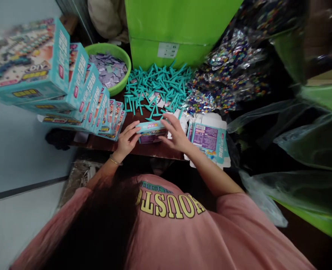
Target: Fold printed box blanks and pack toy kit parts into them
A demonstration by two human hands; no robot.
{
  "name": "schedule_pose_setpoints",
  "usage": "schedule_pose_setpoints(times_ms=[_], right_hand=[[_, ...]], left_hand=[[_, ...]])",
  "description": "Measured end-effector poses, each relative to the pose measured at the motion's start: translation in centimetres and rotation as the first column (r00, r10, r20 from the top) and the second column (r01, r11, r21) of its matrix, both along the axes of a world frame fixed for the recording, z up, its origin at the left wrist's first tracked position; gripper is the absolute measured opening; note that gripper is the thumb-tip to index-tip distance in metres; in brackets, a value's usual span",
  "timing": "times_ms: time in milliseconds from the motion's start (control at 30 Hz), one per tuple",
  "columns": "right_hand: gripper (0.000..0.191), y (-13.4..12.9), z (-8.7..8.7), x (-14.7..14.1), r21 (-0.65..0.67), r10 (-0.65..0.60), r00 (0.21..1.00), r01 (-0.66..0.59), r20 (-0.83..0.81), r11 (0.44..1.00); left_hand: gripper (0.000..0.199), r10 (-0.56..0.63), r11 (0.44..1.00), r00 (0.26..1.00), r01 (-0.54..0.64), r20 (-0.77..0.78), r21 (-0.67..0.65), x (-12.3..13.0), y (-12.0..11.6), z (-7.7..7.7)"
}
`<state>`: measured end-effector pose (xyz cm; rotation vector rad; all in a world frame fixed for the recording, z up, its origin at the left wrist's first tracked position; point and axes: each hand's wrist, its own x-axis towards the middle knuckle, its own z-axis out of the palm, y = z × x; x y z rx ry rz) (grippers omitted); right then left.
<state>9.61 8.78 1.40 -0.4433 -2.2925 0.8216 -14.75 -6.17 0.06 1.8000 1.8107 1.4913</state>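
A small teal and purple cardboard box (151, 129) stands at the front of the dark table, between my two hands. My left hand (128, 140) grips its left end, fingertips on the upper edge. At the other end my right hand (177, 134) has its fingers and thumb around the box's right side. Just behind lies a heap of teal T-shaped plastic pieces (160, 86). To the right of my right hand, flattened printed cartons (208, 137) lie in a stack.
Finished-looking teal boxes (61, 67) rise in a leaning pile at the left. A green basin (126, 75) holds small lilac packets. Behind the heap stands a large green box (180, 22). Clear bags of colourful beads (228, 71) fill the back right, with plastic sheeting (304, 142) nearby.
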Motion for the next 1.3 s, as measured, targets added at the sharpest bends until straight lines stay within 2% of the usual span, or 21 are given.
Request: schedule_pose_setpoints(times_ms=[67, 133, 200, 300, 367, 533, 633, 733, 833, 967, 1100, 1167, 1300], right_hand=[[0.075, -0.4, -0.7, 1.2, -0.087, -0.159, 0.985, 0.153, -0.069, 0.984], [0.075, -1.3, -1.4, 2.1, -0.187, -0.256, 0.961, 0.235, -0.1, 0.954], [0.07, -2.5, -1.9, 2.6, -0.222, -0.293, 0.951, 0.267, -0.097, 0.938], [0.061, -3.9, -1.9, 2.1, -0.148, -0.291, 0.954, 0.279, -0.068, 0.949], [0.054, -4.2, -1.6, 1.6, -0.085, -0.269, 0.962, 0.264, -0.051, 0.961], [0.054, -3.3, -1.7, 1.5, 0.014, -0.274, 0.961, 0.274, 0.032, 0.962], [0.056, -3.3, -1.7, 1.7, -0.127, -0.242, 0.97, 0.237, -0.027, 0.963], [0.049, -3.6, -1.3, 1.0, -0.357, -0.313, 0.934, 0.236, -0.175, 0.904], [0.034, -3.9, -0.5, -0.4, -0.443, -0.395, 0.889, 0.265, -0.233, 0.857], [0.029, -3.9, 0.7, -1.5, -0.367, -0.469, 0.847, 0.365, -0.251, 0.856], [0.022, -3.8, 1.1, -1.5, -0.284, -0.552, 0.811, 0.492, -0.194, 0.823], [0.022, -3.5, 1.0, -1.3, -0.249, -0.545, 0.819, 0.498, -0.178, 0.83], [0.022, -2.3, 0.4, -0.5, -0.176, -0.449, 0.868, 0.418, -0.213, 0.891]], left_hand=[[0.058, 0.011, 1.0, 0.996, -0.011, 0.086, -0.006, 0.5, 0.1, -0.5], [0.089, 0.009, 1.0, 0.981, -0.005, 0.192, -0.018, 1.0, 0.2, -1.7], [0.097, 0.023, 0.998, 0.964, -0.006, 0.263, -0.065, 1.6, 0.3, -3.3], [0.076, 0.086, 0.982, 0.959, -0.036, 0.268, -0.185, 2.2, 0.3, -5.4], [0.063, 0.13, 0.97, 0.957, -0.069, 0.259, -0.231, 2.4, 0.2, -6.2], [0.056, 0.146, 0.965, 0.953, -0.078, 0.266, -0.252, 2.3, 0.2, -6.1], [0.056, 0.151, 0.961, 0.956, -0.082, 0.25, -0.265, 2.3, 0.2, -5.7], [0.057, 0.168, 0.961, 0.952, -0.101, 0.255, -0.257, 2.4, 0.1, -5.6], [0.056, 0.177, 0.959, 0.95, -0.109, 0.256, -0.26, 2.6, -0.1, -5.5], [0.053, 0.239, 0.944, 0.95, -0.18, 0.199, -0.277, 3.2, -0.5, -5.4], [0.052, 0.3, 0.934, 0.939, -0.252, 0.171, -0.255, 4.1, -0.8, -5.5], [0.052, 0.302, 0.936, 0.935, -0.255, 0.186, -0.241, 4.2, -0.8, -5.6], [0.053, 0.237, 0.948, 0.953, -0.184, 0.188, -0.259, 3.2, -0.5, -5.6]])
